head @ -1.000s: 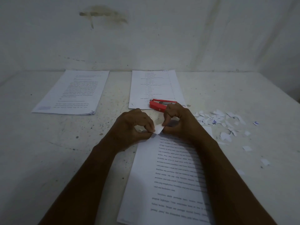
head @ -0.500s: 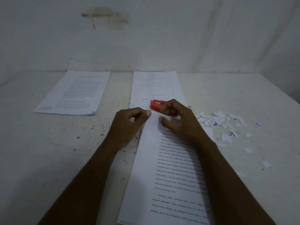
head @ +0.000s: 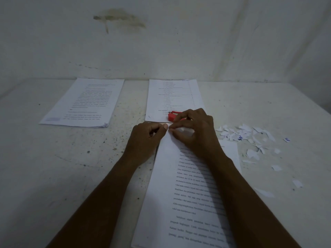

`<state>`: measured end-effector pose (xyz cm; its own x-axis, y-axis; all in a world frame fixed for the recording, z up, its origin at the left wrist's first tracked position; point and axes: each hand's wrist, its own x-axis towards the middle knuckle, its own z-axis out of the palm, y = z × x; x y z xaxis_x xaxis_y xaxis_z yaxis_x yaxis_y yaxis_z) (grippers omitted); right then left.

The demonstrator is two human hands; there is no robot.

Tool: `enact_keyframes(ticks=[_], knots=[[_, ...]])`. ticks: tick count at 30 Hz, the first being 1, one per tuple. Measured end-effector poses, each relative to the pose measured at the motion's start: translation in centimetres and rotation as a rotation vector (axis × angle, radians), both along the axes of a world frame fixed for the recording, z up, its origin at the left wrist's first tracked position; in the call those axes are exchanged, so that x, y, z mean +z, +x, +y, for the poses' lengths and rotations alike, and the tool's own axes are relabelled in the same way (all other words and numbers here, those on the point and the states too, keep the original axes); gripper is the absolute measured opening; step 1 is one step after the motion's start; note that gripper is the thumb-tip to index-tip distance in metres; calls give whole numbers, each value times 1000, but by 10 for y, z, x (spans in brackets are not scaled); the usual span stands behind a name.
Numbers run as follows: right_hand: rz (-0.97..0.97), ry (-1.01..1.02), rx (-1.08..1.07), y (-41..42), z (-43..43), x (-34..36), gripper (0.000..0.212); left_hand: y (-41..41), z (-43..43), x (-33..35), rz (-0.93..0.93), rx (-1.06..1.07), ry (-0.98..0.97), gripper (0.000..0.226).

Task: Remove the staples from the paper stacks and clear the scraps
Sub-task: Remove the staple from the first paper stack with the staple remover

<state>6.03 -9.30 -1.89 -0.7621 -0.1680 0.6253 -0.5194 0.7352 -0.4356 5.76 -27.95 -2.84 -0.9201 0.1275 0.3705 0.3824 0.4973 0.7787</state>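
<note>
A printed paper stack (head: 179, 194) lies lengthwise in front of me on the white table (head: 71, 167). My left hand (head: 146, 138) and my right hand (head: 195, 129) meet at its far left corner, fingertips pinched on the paper there. No staple can be made out under the fingers. A red staple remover (head: 172, 116) lies just beyond, on the near edge of the middle far stack (head: 174, 97), half hidden behind my right fingers. Several torn white scraps (head: 247, 136) are scattered to the right of my right hand.
Another printed stack (head: 84, 102) lies at the far left of the table. A stained white wall (head: 161, 42) closes off the back and right side. Loose scraps (head: 297, 183) reach toward the table's right edge.
The folded-up corner held between my hands a second ago now lies flat. Both hands have moved slightly away from me along the stack, and my right fingers now overlap the red remover.
</note>
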Motion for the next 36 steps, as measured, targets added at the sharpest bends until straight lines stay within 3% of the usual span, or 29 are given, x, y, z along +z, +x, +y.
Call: enact_keyframes(ticks=[9, 17, 21, 30, 36], knots=[[-76, 24, -9, 2, -8, -6, 18, -3, 1, -4, 47, 14, -84, 28], [-170, -278, 17, 3, 3, -6, 6, 2, 1, 0, -14, -3, -46, 36], [-174, -383, -19, 3, 6, -6, 6, 7, 2, 1, -5, -24, -67, 29], [-171, -421, -139, 6, 14, 2, 10, 6, 0, -2, -23, -43, -206, 38], [-190, -385, -274, 44, 71, 13, 4, 6, -1, -4, -39, -61, -248, 43]])
